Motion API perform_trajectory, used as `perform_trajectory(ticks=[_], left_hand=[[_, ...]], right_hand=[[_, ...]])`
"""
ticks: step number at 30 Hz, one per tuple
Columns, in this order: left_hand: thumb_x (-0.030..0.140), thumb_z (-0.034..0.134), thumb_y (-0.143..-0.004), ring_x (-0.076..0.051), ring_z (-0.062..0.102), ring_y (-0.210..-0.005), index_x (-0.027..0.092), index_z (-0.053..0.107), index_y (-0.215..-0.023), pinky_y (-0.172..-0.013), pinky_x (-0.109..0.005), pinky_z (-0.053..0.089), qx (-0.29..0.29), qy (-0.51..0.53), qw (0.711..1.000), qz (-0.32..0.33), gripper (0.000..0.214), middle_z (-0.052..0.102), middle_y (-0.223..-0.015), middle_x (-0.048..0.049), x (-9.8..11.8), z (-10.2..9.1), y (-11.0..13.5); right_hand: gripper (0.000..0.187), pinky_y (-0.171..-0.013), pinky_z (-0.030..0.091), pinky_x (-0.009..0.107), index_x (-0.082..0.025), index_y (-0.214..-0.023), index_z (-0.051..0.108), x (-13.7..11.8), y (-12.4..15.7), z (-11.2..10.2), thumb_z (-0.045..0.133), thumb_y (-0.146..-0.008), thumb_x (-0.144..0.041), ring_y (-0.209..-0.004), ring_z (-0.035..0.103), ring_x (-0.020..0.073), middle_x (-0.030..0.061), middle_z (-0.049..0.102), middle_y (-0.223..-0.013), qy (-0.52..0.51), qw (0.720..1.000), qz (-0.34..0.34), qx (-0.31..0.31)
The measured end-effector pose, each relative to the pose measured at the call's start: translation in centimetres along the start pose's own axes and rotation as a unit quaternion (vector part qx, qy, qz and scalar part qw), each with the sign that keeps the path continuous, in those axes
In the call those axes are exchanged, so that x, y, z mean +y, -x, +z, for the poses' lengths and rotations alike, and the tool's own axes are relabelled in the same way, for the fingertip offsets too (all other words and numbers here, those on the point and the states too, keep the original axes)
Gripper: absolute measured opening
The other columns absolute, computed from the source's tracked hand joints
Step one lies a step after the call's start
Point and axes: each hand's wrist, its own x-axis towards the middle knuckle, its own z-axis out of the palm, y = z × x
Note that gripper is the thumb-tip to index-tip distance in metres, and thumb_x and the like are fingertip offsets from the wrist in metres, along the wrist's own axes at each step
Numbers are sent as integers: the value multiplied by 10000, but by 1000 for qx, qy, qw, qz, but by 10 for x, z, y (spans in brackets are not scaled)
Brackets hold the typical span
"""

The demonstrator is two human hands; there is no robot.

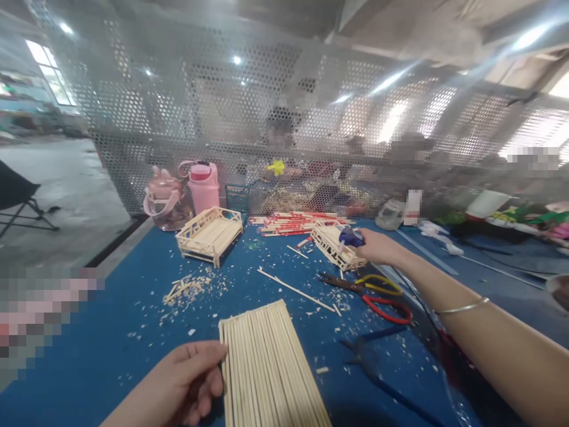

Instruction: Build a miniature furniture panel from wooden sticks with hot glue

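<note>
My left hand [189,379] rests low at the front, fingers curled against the left edge of a flat panel of thin wooden sticks [271,367] lying on the blue table [111,332]. My right hand [377,246] reaches far across the table and grips a blue glue gun [351,237] beside a small stick-built frame [335,244]. A silver bangle [462,307] circles my right forearm.
A finished miniature stick bed [210,234] stands at the back left near a pink bottle [203,185]. Red-tipped sticks [293,222], pliers with yellow and red handles [377,293], a loose stick [296,290] and wood scraps lie about. A perforated screen [267,118] with people behind it closes the far side.
</note>
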Motion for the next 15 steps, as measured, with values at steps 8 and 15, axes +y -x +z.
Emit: perform_trajectory(ticks=[8,15], left_hand=[[481,817,-495,-20,393,-318,161,522,-561,-329,-143,221,-23,-5,1000,-3,441,553,-433,45,1,3,4],[265,700,-715,-28,451,-322,161,536,-588,-325,-133,274,-58,14,998,-23,232,571,-445,49,-3,3,0]], right_hand=[[396,-797,476,344,-84,-1166,635,-12,28,-17,581,-791,-201,-1021,644,306,200,693,-1136,-5,998,8,61],[475,-647,447,387,-122,-1123,647,-46,58,-33,478,-888,-499,-797,649,231,171,716,-937,-73,974,-21,214]])
